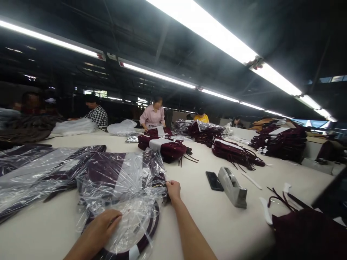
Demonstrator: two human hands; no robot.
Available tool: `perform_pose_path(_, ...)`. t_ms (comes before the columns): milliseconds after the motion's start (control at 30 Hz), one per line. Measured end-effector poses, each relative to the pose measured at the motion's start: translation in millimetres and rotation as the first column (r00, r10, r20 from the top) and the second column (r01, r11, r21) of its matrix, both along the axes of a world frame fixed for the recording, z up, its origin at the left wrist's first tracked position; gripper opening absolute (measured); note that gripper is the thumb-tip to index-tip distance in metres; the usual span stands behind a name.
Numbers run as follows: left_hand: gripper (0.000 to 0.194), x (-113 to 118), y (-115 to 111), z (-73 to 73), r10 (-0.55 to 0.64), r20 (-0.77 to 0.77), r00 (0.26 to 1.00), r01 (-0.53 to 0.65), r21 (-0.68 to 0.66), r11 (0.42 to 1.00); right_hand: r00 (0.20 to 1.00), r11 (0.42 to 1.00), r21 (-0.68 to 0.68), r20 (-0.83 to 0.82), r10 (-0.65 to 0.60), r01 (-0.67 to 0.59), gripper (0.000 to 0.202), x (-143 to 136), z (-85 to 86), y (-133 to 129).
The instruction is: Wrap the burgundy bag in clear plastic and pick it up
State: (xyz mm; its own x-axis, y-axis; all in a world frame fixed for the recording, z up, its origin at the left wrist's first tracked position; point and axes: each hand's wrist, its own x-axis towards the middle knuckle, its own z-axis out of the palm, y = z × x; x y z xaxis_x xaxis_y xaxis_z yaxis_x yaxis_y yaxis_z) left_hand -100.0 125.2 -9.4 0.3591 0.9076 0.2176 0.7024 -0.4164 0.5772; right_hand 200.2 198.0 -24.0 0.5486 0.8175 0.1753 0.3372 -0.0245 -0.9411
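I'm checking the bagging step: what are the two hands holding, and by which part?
Both are on the clear plastic bag around a dark maroon garment: the left hand presses its near end, the right hand pinches its right edge.

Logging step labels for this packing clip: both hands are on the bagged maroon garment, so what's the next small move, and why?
Probably fold the loose bag mouth flat. The left hand presses the clear bag near the collar of the maroon garment, and the right hand pinches the bag's far edge, where the plastic stands up crumpled. A tape dispenser sits close on the right.
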Motion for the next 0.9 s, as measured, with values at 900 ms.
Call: perform_pose_path(900, 0.036, 0.7, -2.8, 3.9, -0.007, -0.022, 1.000, 0.006, -0.037, 0.999, 0.996, 0.999, -0.034, 0.094, -0.007, 0.010, 0.029, -1.3, 4.7, -3.8)
